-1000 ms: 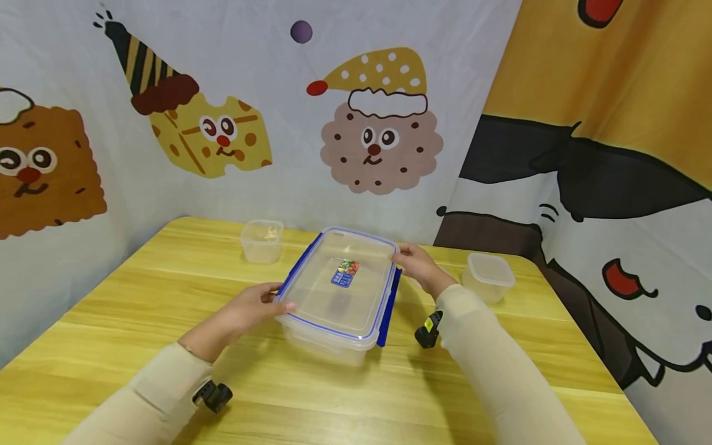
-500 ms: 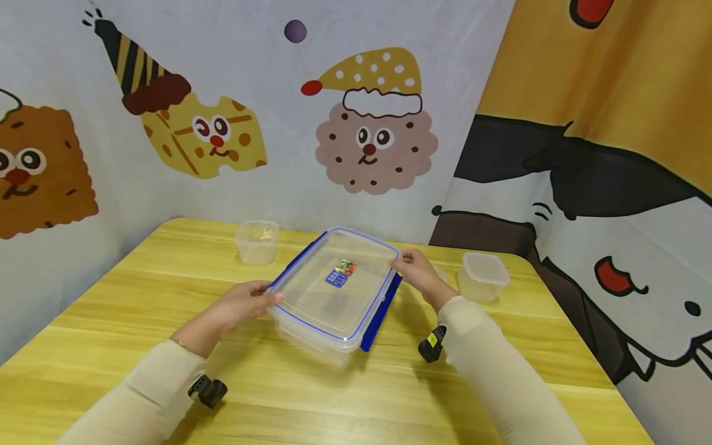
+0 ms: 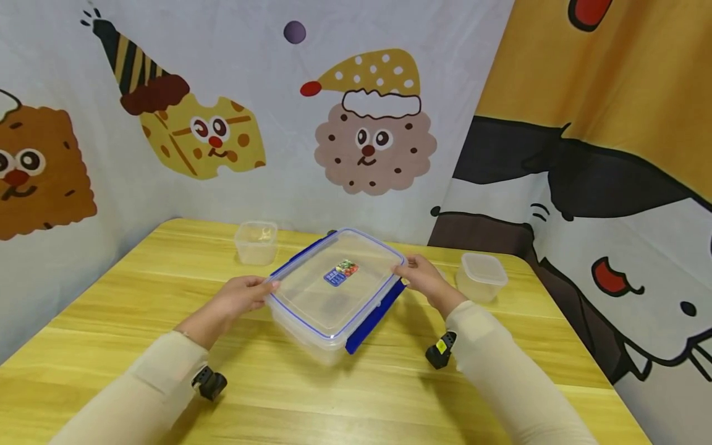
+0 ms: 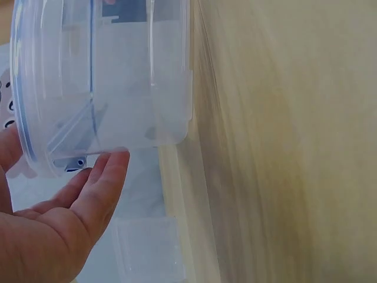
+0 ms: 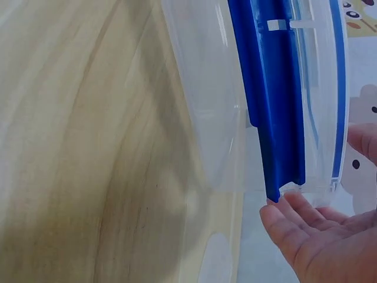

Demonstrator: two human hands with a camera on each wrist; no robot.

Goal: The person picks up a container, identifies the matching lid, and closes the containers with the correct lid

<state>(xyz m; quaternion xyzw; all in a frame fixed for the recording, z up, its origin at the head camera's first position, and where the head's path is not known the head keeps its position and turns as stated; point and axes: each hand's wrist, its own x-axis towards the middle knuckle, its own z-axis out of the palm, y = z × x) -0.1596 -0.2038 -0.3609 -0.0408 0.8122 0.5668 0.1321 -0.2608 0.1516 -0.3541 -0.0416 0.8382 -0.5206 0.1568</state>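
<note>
A clear lidded food container [image 3: 339, 290] with a blue-lined rim and a food sticker is between my hands. Its near right blue latch [image 3: 375, 318] hangs down along the side, off the lid's rim; the other latch [image 3: 303, 252] lies along the far left side. My left hand [image 3: 236, 303] grips the left corner, thumb on the lid, fingers [image 4: 97, 183] below the rim. My right hand [image 3: 425, 281] grips the right corner, thumb on top, fingertips [image 5: 277, 218] by the blue latch's end. Whether the base touches the table cannot be told.
A small open clear tub [image 3: 256, 244] stands at the back left of the wooden table [image 3: 139, 278]. A small lidded tub [image 3: 481, 277] is at the right, beyond my right forearm. A pale rounded flat thing [image 5: 217, 259] lies near it. Cartoon-printed cloth [image 3: 222, 198] hangs behind.
The container has turned clockwise between my hands: its near corner swung left and its right corner moved right. Both hands keep their grip. The head view shifted slightly.
</note>
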